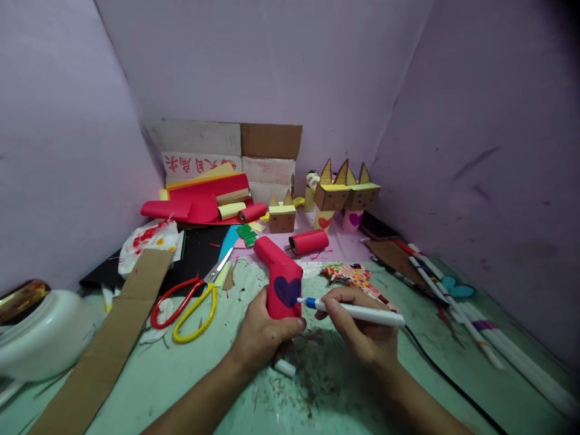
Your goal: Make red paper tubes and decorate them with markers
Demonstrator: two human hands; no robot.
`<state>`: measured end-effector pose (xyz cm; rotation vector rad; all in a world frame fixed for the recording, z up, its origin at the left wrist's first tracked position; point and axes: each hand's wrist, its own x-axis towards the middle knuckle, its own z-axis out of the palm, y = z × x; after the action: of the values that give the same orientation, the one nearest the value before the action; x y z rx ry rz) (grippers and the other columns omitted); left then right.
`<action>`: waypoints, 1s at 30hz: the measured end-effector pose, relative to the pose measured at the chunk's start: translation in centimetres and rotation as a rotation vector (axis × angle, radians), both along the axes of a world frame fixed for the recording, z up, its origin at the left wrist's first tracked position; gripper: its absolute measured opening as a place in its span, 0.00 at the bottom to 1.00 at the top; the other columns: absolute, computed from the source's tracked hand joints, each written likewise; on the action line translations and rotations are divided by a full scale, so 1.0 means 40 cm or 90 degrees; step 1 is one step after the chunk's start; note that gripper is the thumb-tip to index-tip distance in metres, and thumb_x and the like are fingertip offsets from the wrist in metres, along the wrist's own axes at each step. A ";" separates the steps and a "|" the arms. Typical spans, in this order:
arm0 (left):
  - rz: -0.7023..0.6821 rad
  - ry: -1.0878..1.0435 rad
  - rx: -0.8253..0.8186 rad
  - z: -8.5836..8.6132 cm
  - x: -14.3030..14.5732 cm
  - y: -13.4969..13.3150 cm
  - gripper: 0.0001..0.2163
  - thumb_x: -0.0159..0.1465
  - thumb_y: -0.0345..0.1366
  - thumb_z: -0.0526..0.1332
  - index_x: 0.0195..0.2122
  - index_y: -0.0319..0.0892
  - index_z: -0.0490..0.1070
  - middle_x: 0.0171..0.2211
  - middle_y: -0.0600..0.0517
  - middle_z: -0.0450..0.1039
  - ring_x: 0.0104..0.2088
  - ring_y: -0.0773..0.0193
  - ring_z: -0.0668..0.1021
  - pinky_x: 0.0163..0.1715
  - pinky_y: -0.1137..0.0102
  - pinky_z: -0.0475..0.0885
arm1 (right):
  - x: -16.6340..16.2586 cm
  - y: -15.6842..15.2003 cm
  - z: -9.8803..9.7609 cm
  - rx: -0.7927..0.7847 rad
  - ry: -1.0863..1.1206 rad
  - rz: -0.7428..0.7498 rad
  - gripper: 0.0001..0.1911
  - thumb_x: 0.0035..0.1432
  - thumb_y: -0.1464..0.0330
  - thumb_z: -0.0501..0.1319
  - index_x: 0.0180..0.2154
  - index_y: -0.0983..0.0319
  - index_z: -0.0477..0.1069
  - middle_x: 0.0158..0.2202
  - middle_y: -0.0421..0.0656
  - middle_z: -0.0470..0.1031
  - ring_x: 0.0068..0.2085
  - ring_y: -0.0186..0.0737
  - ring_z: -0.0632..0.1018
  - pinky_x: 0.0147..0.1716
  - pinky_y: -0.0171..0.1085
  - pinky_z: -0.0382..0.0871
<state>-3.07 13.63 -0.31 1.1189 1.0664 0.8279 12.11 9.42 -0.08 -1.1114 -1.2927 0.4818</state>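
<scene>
My left hand (pixel 267 329) is wrapped around the lower part of a red paper-covered tube (pixel 285 308), which stands upright. A dark purple heart (pixel 287 291) is on the tube's front. Another red rolled piece (pixel 273 252) slants up to the left from its top; I cannot tell how the two join. In my right hand (pixel 360 323) is a white pen (pixel 369 314) with a blue collar. Its tip points left at the heart's right edge, touching or very near it. A small white cap (pixel 285 368) lies below my left hand.
Scissors (pixel 211 278) with red and yellow handles lie left, beside a cardboard strip (pixel 109 338) and a white pot (pixel 49 338). Behind are a red tube (pixel 309 242), a cardboard cat head (pixel 281 219) and cat figures (pixel 332 196). A black cord (pixel 448 379) and white sticks (pixel 457 308) lie right.
</scene>
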 end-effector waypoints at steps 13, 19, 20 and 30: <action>-0.004 0.029 -0.005 0.005 0.000 -0.002 0.18 0.43 0.34 0.67 0.35 0.41 0.67 0.18 0.61 0.66 0.15 0.70 0.66 0.13 0.75 0.60 | 0.002 0.002 -0.014 -0.013 -0.036 0.031 0.09 0.59 0.66 0.61 0.26 0.59 0.74 0.20 0.38 0.75 0.22 0.35 0.73 0.23 0.34 0.63; 0.004 0.037 -0.004 0.008 0.001 -0.003 0.17 0.42 0.35 0.67 0.34 0.41 0.66 0.19 0.61 0.66 0.17 0.70 0.66 0.14 0.74 0.61 | 0.006 0.002 -0.015 -0.004 -0.052 0.040 0.09 0.59 0.67 0.61 0.27 0.60 0.74 0.21 0.39 0.75 0.22 0.35 0.73 0.22 0.33 0.64; 0.003 0.041 -0.002 0.009 0.001 -0.003 0.17 0.42 0.35 0.67 0.34 0.41 0.66 0.19 0.61 0.66 0.17 0.70 0.66 0.15 0.74 0.62 | 0.008 0.003 -0.015 0.000 -0.061 0.043 0.09 0.60 0.68 0.61 0.27 0.60 0.74 0.21 0.39 0.75 0.21 0.35 0.73 0.22 0.33 0.64; -0.009 0.063 0.015 0.013 0.005 -0.006 0.19 0.42 0.33 0.67 0.36 0.41 0.68 0.25 0.58 0.70 0.24 0.67 0.69 0.23 0.73 0.64 | 0.010 0.007 -0.022 0.018 -0.076 0.045 0.07 0.60 0.67 0.61 0.30 0.59 0.75 0.23 0.38 0.77 0.23 0.35 0.76 0.24 0.32 0.67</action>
<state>-2.87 13.38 0.20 1.1959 1.1318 0.7832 12.51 9.71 -0.96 -1.0866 -1.4435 0.4530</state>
